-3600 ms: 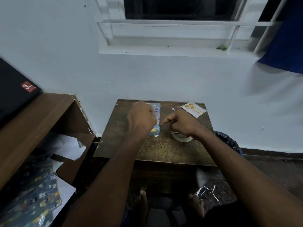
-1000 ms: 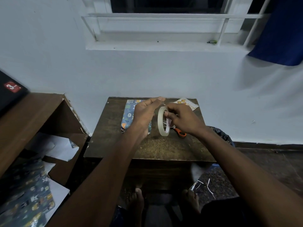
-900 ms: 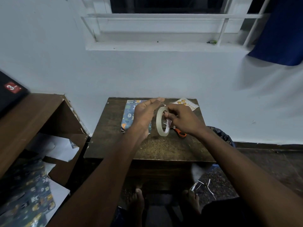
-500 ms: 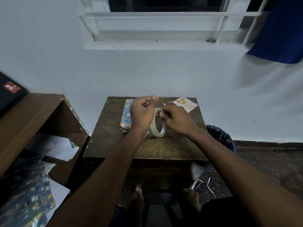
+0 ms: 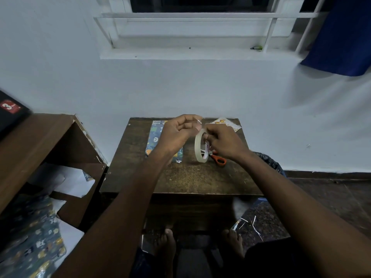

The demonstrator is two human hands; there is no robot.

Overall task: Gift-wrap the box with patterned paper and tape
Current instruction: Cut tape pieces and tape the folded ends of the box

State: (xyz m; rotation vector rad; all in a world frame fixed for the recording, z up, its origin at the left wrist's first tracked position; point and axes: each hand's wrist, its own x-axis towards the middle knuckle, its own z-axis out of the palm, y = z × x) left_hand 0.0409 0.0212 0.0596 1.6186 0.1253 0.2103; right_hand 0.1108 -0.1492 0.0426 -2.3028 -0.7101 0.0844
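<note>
Against a pale wall under a barred window, a small wooden table [image 5: 180, 177] holds the box [image 5: 155, 141], already covered in patterned paper, lying at the table's far left with the left forearm crossing in front of it. Above the tabletop, the right hand [image 5: 224, 143] grips a roll of clear tape [image 5: 199, 146], fingers curled through its core, while the left hand [image 5: 178, 131] pinches what appears to be the free end between thumb and forefinger. Orange-handled scissors [image 5: 217, 158] lie just behind the roll. The pull likely works best drawn straight and taut, kept short, with the sticky side clear of the fingertips, before cutting and pressing the strip over a loose paper seam.
</note>
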